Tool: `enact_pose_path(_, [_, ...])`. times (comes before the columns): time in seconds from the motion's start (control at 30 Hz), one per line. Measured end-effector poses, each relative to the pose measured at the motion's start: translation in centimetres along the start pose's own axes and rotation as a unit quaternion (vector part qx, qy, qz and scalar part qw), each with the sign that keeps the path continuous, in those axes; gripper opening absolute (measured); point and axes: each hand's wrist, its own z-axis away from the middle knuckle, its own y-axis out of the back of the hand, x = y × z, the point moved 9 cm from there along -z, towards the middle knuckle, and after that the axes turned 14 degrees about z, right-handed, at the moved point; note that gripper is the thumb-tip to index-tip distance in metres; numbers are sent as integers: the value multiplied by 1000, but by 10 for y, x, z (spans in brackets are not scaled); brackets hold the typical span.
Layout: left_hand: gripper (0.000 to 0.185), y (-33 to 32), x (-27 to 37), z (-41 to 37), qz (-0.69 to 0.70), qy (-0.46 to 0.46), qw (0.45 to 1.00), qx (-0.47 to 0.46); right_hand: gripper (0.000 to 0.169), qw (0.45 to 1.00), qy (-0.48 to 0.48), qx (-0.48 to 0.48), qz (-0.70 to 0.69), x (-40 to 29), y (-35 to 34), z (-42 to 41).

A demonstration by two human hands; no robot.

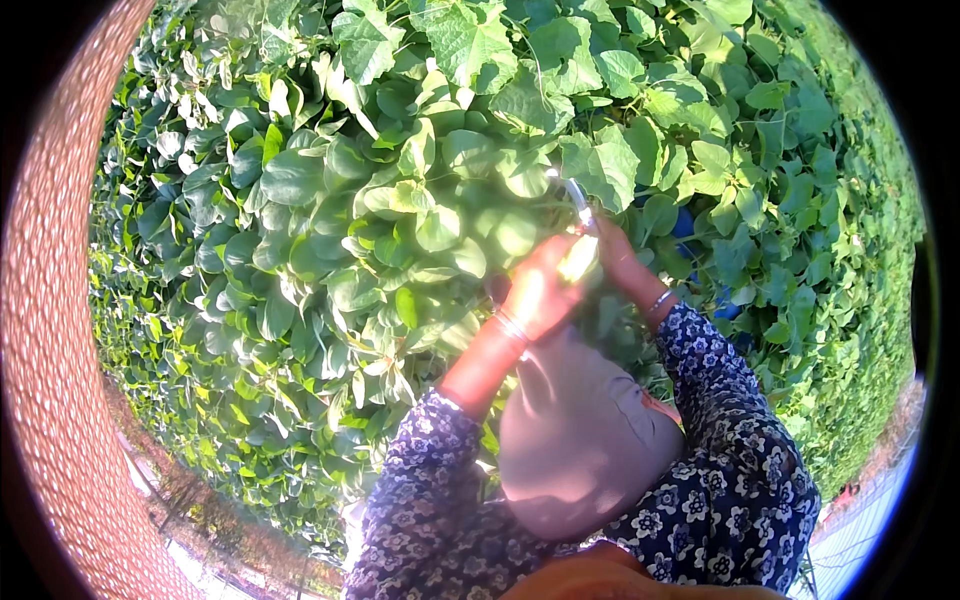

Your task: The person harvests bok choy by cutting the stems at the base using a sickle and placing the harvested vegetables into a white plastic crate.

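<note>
My left hand (546, 279) reaches into the leafy plants with its fingers curled; glare washes over it, and what its fingers hold is not clear. Close against it, my right hand (613, 246) is closed around a shiny, curved metal blade (577, 196), seemingly a sickle's, that points up and left among the leaves. A glaring pale-green plant part (580, 257) lies between the two hands. Broad rounded leaves (439, 227) surround my left hand, and a large lobed leaf (602, 166) hangs just above the blade. Foliage and my fingers hide the stems below.
A mauve cloth (581, 442) hangs in front of my chest, below my hands. Lobed vine leaves (465, 41) spread along the far side. Blue material (684, 225) shows through gaps on the right. A brown woven-looking surface (52, 315) curves along the left rim.
</note>
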Motion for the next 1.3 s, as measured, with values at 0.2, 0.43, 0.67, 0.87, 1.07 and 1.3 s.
enact_pose_path(0.2, [46, 1, 1, -4, 20, 68, 997, -30, 24, 921, 249, 139, 265, -79, 49, -80])
enact_pose_path(0.43, [50, 10, 1, -16, -65, 103, 992, -27, 16, 965, 20, 120, -231, -67, 91, -85])
enact_pose_path(0.67, [50, 14, 18, -33, -145, 51, 988, -16, 14, 977, -67, 171, -106, -56, 42, -9])
enact_pose_path(0.87, [50, 3, 21, -36, -161, 61, 984, -47, 18, 995, 85, 57, 9, -69, 16, -33])
enact_pose_path(1.07, [51, 7, 14, -36, -202, 65, 977, -36, 27, 871, 288, 214, 335, -191, 22, -85])
enact_pose_path(1.3, [54, 7, 15, -55, -262, 91, 959, -49, 19, 987, 46, 86, -127, -118, 117, -172])
